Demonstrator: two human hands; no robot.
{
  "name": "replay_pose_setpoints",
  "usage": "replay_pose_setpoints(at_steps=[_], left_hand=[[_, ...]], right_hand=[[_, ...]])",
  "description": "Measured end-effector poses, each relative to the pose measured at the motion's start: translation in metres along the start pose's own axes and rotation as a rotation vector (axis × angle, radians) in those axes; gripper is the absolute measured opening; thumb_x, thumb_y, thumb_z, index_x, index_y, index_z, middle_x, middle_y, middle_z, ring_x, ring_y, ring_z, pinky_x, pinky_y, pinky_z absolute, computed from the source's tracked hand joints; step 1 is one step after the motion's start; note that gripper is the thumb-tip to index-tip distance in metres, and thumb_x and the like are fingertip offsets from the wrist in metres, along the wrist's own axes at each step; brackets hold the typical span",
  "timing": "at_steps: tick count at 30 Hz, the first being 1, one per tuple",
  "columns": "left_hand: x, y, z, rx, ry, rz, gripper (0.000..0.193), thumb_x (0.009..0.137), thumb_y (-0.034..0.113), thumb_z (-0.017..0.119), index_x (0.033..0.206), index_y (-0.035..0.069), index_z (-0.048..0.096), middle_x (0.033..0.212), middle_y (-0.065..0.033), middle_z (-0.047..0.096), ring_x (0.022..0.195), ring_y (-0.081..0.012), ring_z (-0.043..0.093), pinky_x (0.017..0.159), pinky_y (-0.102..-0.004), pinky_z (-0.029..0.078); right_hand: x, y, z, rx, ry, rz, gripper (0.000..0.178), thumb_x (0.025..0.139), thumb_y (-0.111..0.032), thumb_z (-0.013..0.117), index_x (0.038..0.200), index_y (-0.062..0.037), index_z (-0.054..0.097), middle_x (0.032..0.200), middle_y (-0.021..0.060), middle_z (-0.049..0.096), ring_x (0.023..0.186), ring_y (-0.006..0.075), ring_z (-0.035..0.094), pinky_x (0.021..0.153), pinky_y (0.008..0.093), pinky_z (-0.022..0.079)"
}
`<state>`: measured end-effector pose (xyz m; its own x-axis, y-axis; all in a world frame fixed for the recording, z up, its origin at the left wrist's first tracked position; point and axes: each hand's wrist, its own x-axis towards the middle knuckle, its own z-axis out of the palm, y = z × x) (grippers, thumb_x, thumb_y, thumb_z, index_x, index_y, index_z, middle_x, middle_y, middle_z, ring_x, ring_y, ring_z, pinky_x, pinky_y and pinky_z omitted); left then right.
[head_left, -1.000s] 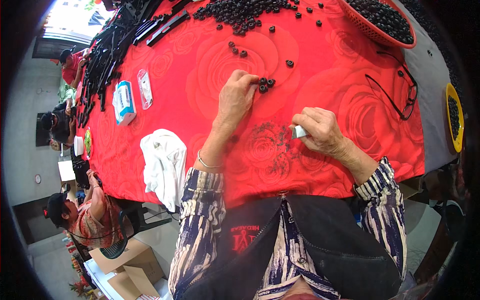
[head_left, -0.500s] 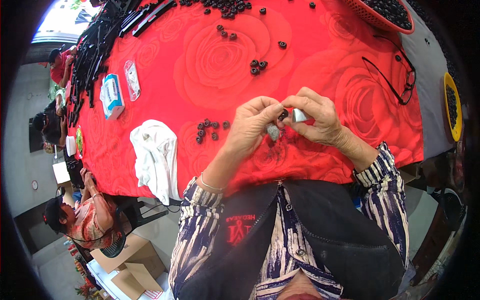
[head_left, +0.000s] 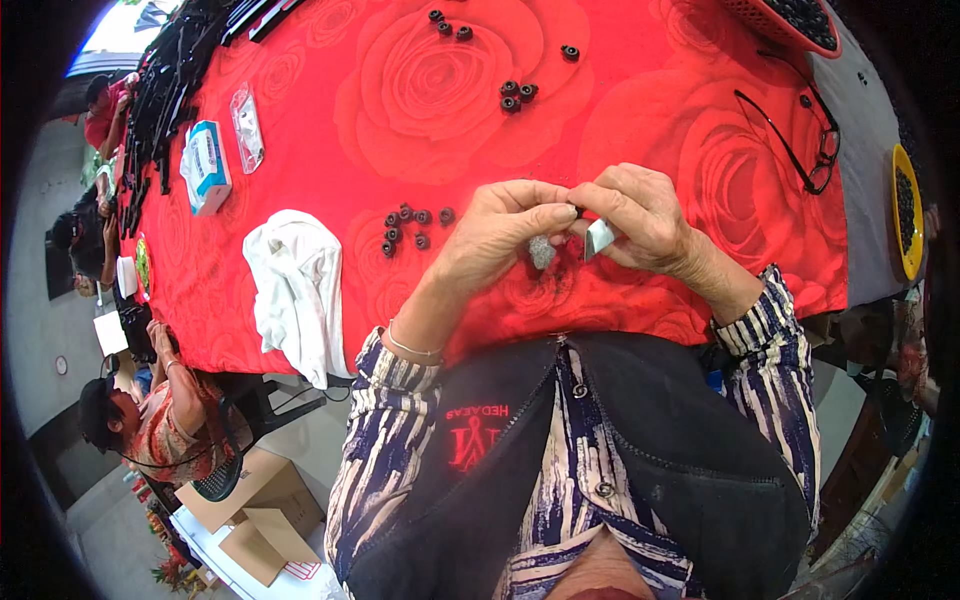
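My left hand (head_left: 500, 228) is closed in a pinch on a small black ring-shaped part (head_left: 578, 212), mostly hidden by the fingertips. My right hand (head_left: 642, 215) meets it there, its fingers closed around a flat, pale, blade-like tool (head_left: 598, 238) that sticks out below them. Just under my left fingers is a grey fuzzy lump (head_left: 541, 252); I cannot tell if it is held or lies on the cloth. Dark crumbs (head_left: 565, 275) are scattered on the red cloth (head_left: 480, 150) beneath. Left of my left hand lies a group of black ring parts (head_left: 405, 225).
A white cloth (head_left: 295, 290), a tissue pack (head_left: 206, 168) and a clear plastic case (head_left: 247, 128) lie to the left. Long black strips (head_left: 170, 100) pile up far left. Glasses (head_left: 815, 150), a red basket (head_left: 790, 30) and a yellow tray (head_left: 905, 210) are right. Co-workers (head_left: 180, 400) sit left.
The view has shifted, so the table's things sit higher in the picture. My fingertips have closed further over the black part, and the pale tool has tilted downward.
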<state>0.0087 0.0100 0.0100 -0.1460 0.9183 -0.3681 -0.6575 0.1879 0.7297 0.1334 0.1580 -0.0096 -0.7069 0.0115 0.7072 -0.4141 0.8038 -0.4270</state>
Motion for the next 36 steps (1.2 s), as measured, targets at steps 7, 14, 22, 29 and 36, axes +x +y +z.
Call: replay_pose_setpoints(at_steps=[7, 14, 22, 29, 36], left_hand=[[-0.001, 0.0, -0.009, 0.054, -0.052, -0.088, 0.022, 0.083, 0.012, 0.063, 0.096, -0.005, 0.061, 0.077, -0.0037, 0.06, 0.067, -0.0065, 0.052, 0.058, -0.0196, 0.044], [-0.003, -0.009, -0.003, 0.046, -0.044, 0.008, 0.022, 0.084, 0.014, 0.062, 0.098, -0.003, 0.061, 0.072, -0.0016, 0.058, 0.063, -0.0061, 0.052, 0.055, -0.0199, 0.044], [-0.003, -0.015, 0.003, -0.01, 0.065, 0.194, 0.02, 0.085, 0.011, 0.059, 0.1, -0.002, 0.061, 0.078, -0.0023, 0.059, 0.065, -0.0054, 0.052, 0.058, -0.0191, 0.043], [-0.002, -0.013, 0.001, 0.092, 0.101, 0.212, 0.018, 0.085, 0.006, 0.059, 0.101, -0.001, 0.061, 0.079, -0.0015, 0.059, 0.069, -0.0048, 0.052, 0.06, -0.0186, 0.043], [-0.004, -0.014, 0.002, 0.18, 0.135, 0.195, 0.018, 0.085, 0.005, 0.058, 0.101, -0.003, 0.06, 0.083, -0.0012, 0.057, 0.069, -0.0045, 0.051, 0.059, -0.0188, 0.043]], right_hand=[[0.0, -0.005, 0.0, -0.015, -0.038, -0.075, 0.039, 0.06, -0.01, 0.068, 0.096, 0.002, 0.059, 0.064, 0.0041, 0.047, 0.051, 0.0172, 0.048, 0.044, 0.0305, 0.038], [-0.001, -0.009, -0.001, -0.032, 0.038, -0.072, 0.038, 0.065, -0.009, 0.069, 0.099, 0.0037, 0.059, 0.063, 0.0045, 0.047, 0.05, 0.017, 0.047, 0.042, 0.03, 0.036], [0.011, -0.007, -0.018, 0.479, -0.028, 0.507, 0.022, 0.077, -0.007, 0.061, 0.097, -0.0004, 0.053, 0.072, 0.0065, 0.05, 0.059, 0.0154, 0.049, 0.051, 0.029, 0.039], [0.009, -0.001, -0.021, 0.49, -0.241, 0.643, 0.017, 0.083, -0.009, 0.054, 0.097, 0.0009, 0.052, 0.076, 0.008, 0.052, 0.063, 0.0158, 0.051, 0.055, 0.0279, 0.04], [0.011, 0.0, -0.018, 0.408, -0.248, 0.577, 0.017, 0.081, -0.01, 0.056, 0.094, 0.0007, 0.054, 0.075, 0.0116, 0.054, 0.063, 0.0233, 0.055, 0.054, 0.0317, 0.043]])
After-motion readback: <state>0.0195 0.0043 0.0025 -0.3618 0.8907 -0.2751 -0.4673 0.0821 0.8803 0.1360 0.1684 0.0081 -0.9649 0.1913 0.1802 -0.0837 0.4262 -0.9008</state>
